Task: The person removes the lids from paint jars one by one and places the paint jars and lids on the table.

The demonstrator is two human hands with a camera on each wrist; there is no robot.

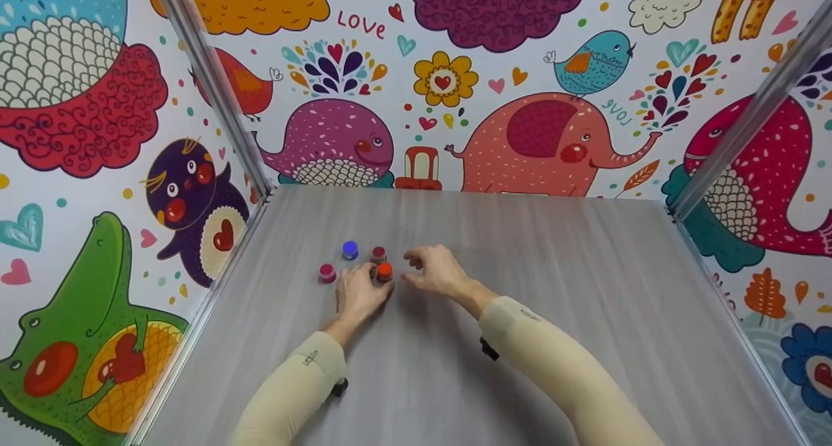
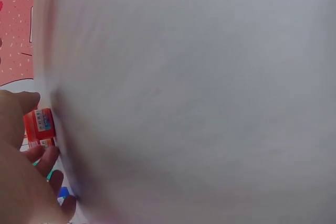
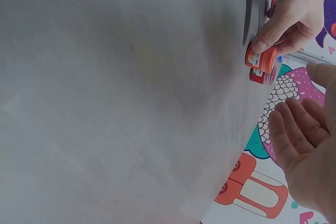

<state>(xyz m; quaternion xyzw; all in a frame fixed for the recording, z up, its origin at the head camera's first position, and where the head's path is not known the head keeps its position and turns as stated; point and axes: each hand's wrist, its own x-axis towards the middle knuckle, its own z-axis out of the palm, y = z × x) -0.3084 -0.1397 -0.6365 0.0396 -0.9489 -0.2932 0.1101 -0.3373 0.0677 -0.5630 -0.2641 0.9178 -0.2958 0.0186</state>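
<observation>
Four small, several-coloured paint jars stand close together on the table in the head view. My left hand holds the orange jar between thumb and fingers. In the right wrist view the left thumb lies against this orange jar, near its white label. Just behind it stands a dark red jar. The blue jar is farther left, and a crimson jar sits left of my left hand. To the right of the jars, my right hand hovers with loosely bent fingers, apart from them and holding nothing.
The grey wood-grain table extends around the jars. Patterned walls with cartoon animals, such as an elephant, rise at its back and sides. Metal posts stand at the back corners, and a metal rail follows the left edge.
</observation>
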